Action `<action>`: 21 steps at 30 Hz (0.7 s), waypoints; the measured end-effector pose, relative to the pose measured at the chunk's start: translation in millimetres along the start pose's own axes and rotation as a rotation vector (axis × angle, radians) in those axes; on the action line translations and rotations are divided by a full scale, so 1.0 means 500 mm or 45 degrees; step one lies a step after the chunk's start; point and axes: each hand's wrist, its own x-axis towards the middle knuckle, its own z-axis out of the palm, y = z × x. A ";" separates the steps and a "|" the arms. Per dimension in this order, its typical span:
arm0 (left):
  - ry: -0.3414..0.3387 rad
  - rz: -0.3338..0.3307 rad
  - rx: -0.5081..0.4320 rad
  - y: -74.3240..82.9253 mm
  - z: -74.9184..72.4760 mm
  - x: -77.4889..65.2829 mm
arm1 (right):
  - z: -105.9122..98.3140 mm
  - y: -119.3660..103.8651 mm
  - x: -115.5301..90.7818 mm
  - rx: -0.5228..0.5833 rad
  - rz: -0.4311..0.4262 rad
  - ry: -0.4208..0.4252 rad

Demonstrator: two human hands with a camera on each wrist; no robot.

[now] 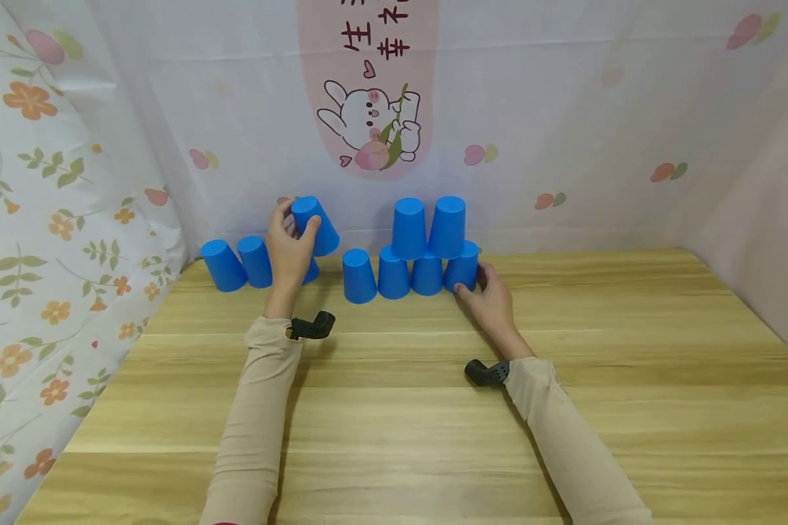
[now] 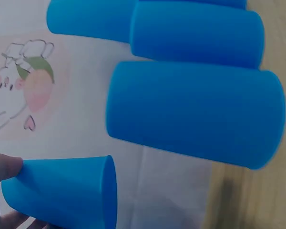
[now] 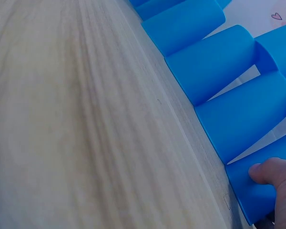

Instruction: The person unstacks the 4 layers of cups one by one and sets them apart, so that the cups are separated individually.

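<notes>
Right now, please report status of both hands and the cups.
Left hand holds one blue cup raised, tilted. Right hand grips rightmost bottom cup. Left hand partly hides another cup.

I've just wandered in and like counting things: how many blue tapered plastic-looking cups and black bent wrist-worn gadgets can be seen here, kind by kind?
Blue tapered plastic-looking cups: 10 visible
Black bent wrist-worn gadgets: 2
Total: 12
</notes>
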 end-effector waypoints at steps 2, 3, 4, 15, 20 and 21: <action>-0.013 -0.028 0.029 -0.007 0.001 -0.003 | 0.000 0.002 0.001 -0.002 -0.011 0.005; -0.019 -0.041 0.043 -0.010 0.001 -0.004 | -0.001 0.002 0.001 -0.002 -0.017 0.008; -0.022 -0.051 0.059 -0.014 0.002 -0.006 | -0.001 0.003 0.001 -0.001 -0.023 0.007; -0.082 -0.038 0.123 -0.029 0.021 -0.015 | -0.003 0.002 -0.007 0.034 -0.015 -0.004; -0.087 -0.029 0.124 -0.034 0.021 -0.019 | -0.001 0.002 -0.005 0.037 -0.026 -0.007; -0.085 -0.026 0.118 -0.035 0.020 -0.019 | -0.001 0.001 -0.004 0.036 -0.029 -0.007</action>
